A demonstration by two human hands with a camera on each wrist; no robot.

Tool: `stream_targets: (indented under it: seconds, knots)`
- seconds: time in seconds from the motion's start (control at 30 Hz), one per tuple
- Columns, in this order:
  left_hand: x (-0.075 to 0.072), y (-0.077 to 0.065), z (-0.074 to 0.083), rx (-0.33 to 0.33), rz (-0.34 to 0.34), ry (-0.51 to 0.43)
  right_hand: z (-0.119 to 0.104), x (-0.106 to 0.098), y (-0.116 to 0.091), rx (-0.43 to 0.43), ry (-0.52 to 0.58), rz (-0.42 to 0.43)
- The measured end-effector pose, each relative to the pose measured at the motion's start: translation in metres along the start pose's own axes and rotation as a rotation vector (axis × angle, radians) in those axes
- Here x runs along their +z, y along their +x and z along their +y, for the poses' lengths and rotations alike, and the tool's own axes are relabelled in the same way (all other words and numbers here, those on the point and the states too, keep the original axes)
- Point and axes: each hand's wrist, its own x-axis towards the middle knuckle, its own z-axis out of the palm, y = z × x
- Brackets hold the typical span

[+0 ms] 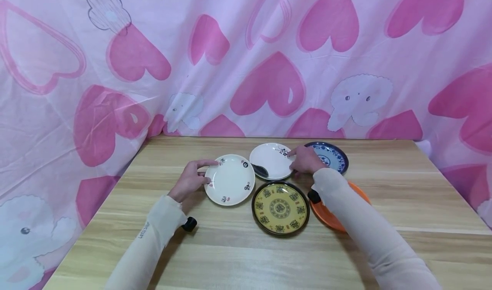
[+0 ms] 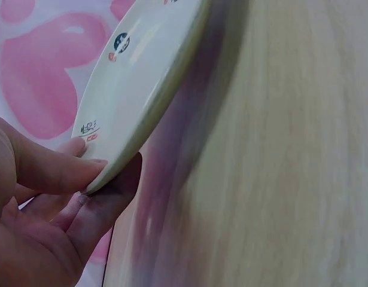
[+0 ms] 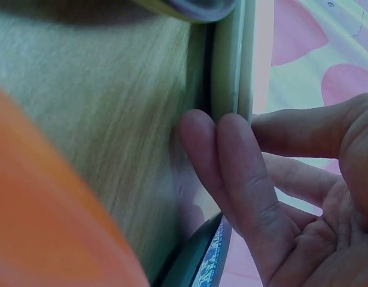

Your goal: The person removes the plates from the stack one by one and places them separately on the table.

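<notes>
My left hand [image 1: 188, 181] pinches the left rim of a white plate [image 1: 230, 181] with small black and red marks. The left wrist view shows its thumb on top and fingers beneath the plate [image 2: 133, 89], which is tilted and partly off the wood. At the back, my right hand [image 1: 305, 159] grips the right edge of another white plate [image 1: 270, 158], decorated with a dark branch and a black leaf shape. Seen from the right wrist, two fingertips [image 3: 240, 143] press the outer side of that rim, with another finger behind it.
A yellow plate [image 1: 280, 206] with a dark rim lies in front, between both hands. A blue-patterned plate [image 1: 331, 153] sits behind the right hand. Under the right forearm is an orange plate [image 1: 326, 215], partly hidden. Pink heart-print cloth [image 1: 269, 85] hangs behind the wooden table [image 1: 230, 256].
</notes>
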Motion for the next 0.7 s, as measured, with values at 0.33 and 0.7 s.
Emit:
stream_targets:
  seconds: [0.33, 0.7]
  knots:
    - [-0.01, -0.008, -0.001, 0.028, -0.093, 0.063, -0.002, -0.002, -0.003, -0.003, 0.001, -0.002]
    - [-0.015, -0.012, -0.003, 0.062, -0.196, 0.141, -0.003, -0.001, -0.004, 0.007, 0.006, -0.003]
